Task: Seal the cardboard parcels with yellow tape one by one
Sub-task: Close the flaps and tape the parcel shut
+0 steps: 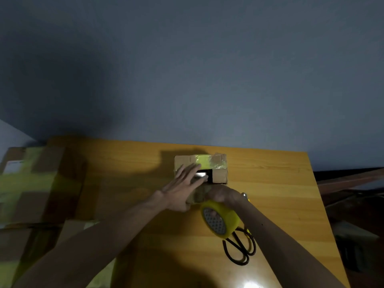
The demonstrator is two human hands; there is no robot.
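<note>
A small cardboard parcel [219,173] lies in the middle of the wooden table [270,194], with a strip of yellow tape [202,160] across its top. My left hand [182,188] lies flat on the parcel's near left part, fingers straight and spread. My right hand [223,194] sits at the parcel's near edge, fingers curled. The yellow tape roll [220,220] hangs around my right wrist just below the hand. What the right fingers pinch is hidden.
Black-handled scissors [241,249] lie on the table under my right forearm. Several larger cardboard parcels [41,183] with yellow tape are stacked at the left of the table. A grey wall stands behind. Dark clutter sits off the table's right edge.
</note>
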